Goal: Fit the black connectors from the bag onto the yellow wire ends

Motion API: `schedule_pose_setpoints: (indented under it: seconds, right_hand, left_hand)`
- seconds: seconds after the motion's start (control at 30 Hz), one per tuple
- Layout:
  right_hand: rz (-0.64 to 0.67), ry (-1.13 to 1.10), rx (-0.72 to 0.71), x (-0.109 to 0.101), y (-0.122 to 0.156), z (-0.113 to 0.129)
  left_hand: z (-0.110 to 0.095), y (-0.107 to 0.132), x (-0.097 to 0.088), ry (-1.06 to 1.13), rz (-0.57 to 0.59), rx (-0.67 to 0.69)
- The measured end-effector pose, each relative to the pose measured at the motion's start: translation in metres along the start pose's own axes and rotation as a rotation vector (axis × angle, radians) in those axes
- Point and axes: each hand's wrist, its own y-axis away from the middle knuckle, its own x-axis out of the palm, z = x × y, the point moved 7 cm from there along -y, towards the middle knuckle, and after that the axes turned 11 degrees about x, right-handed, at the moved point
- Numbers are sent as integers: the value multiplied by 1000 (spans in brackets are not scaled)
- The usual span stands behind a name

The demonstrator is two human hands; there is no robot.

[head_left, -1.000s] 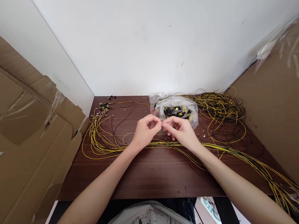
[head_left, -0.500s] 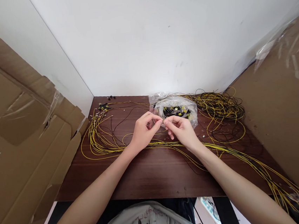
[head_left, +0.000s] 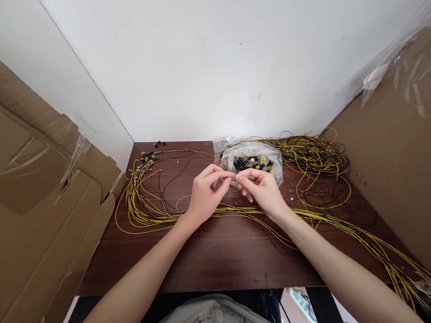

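Note:
My left hand (head_left: pixel 208 191) and my right hand (head_left: pixel 259 187) meet fingertip to fingertip over the middle of the table. Thumb and forefinger of each hand are pinched together. Whatever lies between them is too small and covered to make out. Just below the fingertips runs a thin yellow wire (head_left: pixel 184 197), partly hidden by my left hand. Behind my fingers lies an open clear plastic bag (head_left: pixel 276 156) of small black and yellow parts (head_left: pixel 252 162). A long bundle of yellow and black wires (head_left: pixel 322 215) passes beneath both wrists.
A tangled heap of wires (head_left: pixel 310 155) lies at the back right of the brown table (head_left: pixel 210 263). Several small black and yellow pieces (head_left: pixel 148 158) sit at the back left. Cardboard (head_left: pixel 33 209) flanks the left, more cardboard (head_left: pixel 411 173) the right; a white wall (head_left: pixel 199 71) stands behind.
My left fingers have straightened slightly and my fingertips have drawn a little closer together. The whole view has shifted slightly; the things on the table lie as before.

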Motion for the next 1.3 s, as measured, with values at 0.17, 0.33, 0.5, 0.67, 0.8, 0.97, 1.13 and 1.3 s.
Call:
schedule_pose_setpoints:
  seconds: [0.17, 0.33, 0.5, 0.67, 0.8, 0.97, 1.13, 1.3]
  right_hand:
    - [-11, 6, 15, 0, 0, 0]
    - [-13, -11, 37, -2, 1, 1]
    - [-2, -35, 61, -1, 2, 1]
    - [9, -64, 44, -3, -1, 1]
    - [-46, -150, 15, -18, -6, 4]
    - [-120, -283, -22, -35, -10, 10]
    - [-146, -378, -48, -43, -11, 13]
    - [-261, -449, -84, -60, -12, 13]
  left_hand:
    - [-5, 0, 0, -11, 1, 63]
    - [-3, 1, 2, 16, 9, 55]
    - [-3, 2, 5, 58, 25, 43]
    - [-1, 2, 3, 2, 33, 19]
    - [6, 3, 7, -57, 112, -48]
    - [4, 7, 23, -63, 342, -17]
    - [2, 8, 26, -74, 398, 21]
    - [5, 7, 22, -142, 394, 42]
